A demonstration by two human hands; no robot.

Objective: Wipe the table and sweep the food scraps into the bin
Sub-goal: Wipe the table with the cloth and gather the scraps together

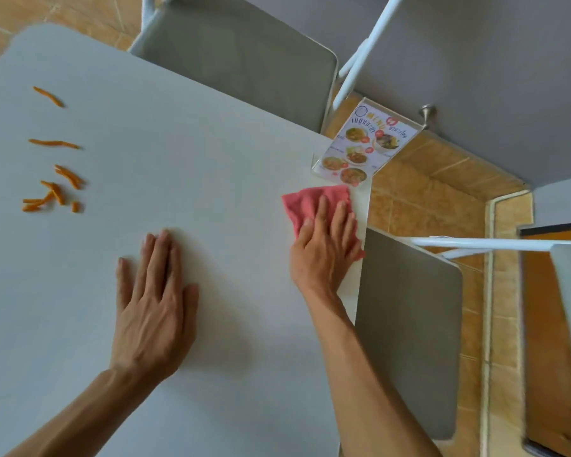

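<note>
Counter (185, 166), a pale grey surface, fills the left and centre of the frame. Orange food scraps (51, 189) lie scattered on it at the left edge of the frame, well apart from both hands. A pink cloth (305, 201) lies flat on the counter near its right edge, at centre right. The right hand (323, 249) presses palm-down on the cloth, fingers (320, 209) extended and spread, not clenched. The left hand (154, 301) rests flat on the bare counter at lower centre, fingers released and holding nothing. A menu card stand (363, 146) stands on the counter corner just beyond the cloth, close to its upper edge. One grey chair (244, 67) sits at the counter's top edge; a second grey chair (409, 328) sits against the right edge, below the cloth. Tan floor tiles (419, 196) show at the right.
</note>
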